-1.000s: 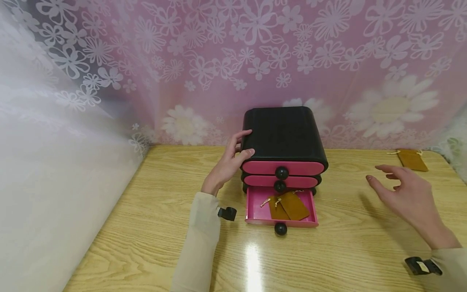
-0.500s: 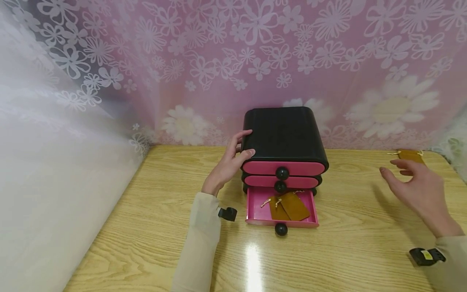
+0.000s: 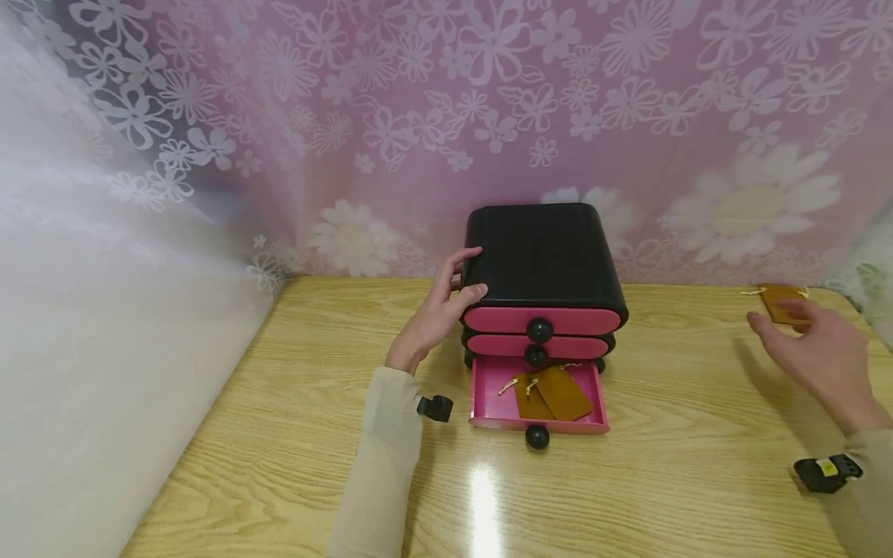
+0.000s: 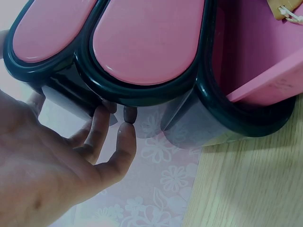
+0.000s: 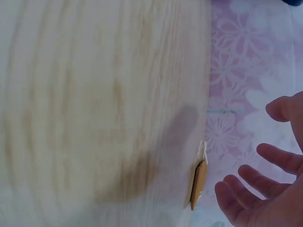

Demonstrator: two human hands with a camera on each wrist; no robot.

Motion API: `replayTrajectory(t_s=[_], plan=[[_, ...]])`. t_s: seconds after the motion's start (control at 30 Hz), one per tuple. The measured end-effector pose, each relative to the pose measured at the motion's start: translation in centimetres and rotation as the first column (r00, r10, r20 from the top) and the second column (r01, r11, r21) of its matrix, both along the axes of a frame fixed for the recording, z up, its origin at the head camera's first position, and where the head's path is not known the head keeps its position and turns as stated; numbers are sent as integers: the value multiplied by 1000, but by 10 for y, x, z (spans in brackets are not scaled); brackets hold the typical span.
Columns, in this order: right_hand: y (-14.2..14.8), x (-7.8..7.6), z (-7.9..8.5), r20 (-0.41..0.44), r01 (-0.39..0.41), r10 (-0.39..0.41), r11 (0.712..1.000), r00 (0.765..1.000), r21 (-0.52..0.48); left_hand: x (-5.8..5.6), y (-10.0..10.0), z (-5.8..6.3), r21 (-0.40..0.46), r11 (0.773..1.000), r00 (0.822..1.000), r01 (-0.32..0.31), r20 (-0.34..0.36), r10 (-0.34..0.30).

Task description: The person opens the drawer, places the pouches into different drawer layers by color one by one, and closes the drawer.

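My left hand (image 3: 436,310) holds the left side of a small black drawer cabinet (image 3: 540,252), its thumb and index finger on the top edge. In the left wrist view, the other fingers (image 4: 124,146) bend against the black side wall. The bottom pink drawer (image 3: 491,387) is pulled out, with two brown drawstring pouches (image 3: 565,394) lying overlapped inside. At the table's far right, another brown drawstring pouch (image 3: 780,298) lies flat. My right hand (image 3: 819,349) hovers right at it with spread, relaxed fingers and nothing in them; its fingertips overlap the pouch in the head view.
The two upper pink drawers (image 3: 495,346) are closed and have round black knobs (image 3: 539,331). The wood-grain table (image 3: 293,434) ends at a pink flowered curtain (image 3: 418,116) behind the cabinet. A whitish sheet (image 3: 125,349) hangs along the left edge.
My right hand has moved right and away from me, up to the far pouch. My left hand, the cabinet and the pulled-out drawer with its pouches have stayed in place.
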State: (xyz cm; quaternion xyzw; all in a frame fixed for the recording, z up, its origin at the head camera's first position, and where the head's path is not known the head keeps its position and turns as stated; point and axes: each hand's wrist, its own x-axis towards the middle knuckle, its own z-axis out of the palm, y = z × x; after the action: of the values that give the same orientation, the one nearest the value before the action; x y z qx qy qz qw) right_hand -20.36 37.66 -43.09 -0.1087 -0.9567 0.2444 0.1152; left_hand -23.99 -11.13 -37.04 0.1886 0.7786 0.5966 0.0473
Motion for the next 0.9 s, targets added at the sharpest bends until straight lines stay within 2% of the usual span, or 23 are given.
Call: replayTrajectory(t_s=[0.27,0.47,0.7,0.8,0.9], plan=[[22,-11,-6,113,77,-68,994,991,-74,1,0,-1,-6,1000,1000,-6,5,6],[34,-17,-8,118,97,-87,992,989,-80,0,-1,-1,-1,1000,1000,-4,1,4],[50,-27,-19,216,181,-156,978,964,-103,0,0,0,4,1000,1000,-5,2,5],[53,-28,-21,213,191,-167,977,963,-96,-1,0,0,1,1000,1000,-4,5,4],[56,-29,-22,187,163,-148,984,971,-66,-1,1,-1,2,1000,1000,-5,5,5]])
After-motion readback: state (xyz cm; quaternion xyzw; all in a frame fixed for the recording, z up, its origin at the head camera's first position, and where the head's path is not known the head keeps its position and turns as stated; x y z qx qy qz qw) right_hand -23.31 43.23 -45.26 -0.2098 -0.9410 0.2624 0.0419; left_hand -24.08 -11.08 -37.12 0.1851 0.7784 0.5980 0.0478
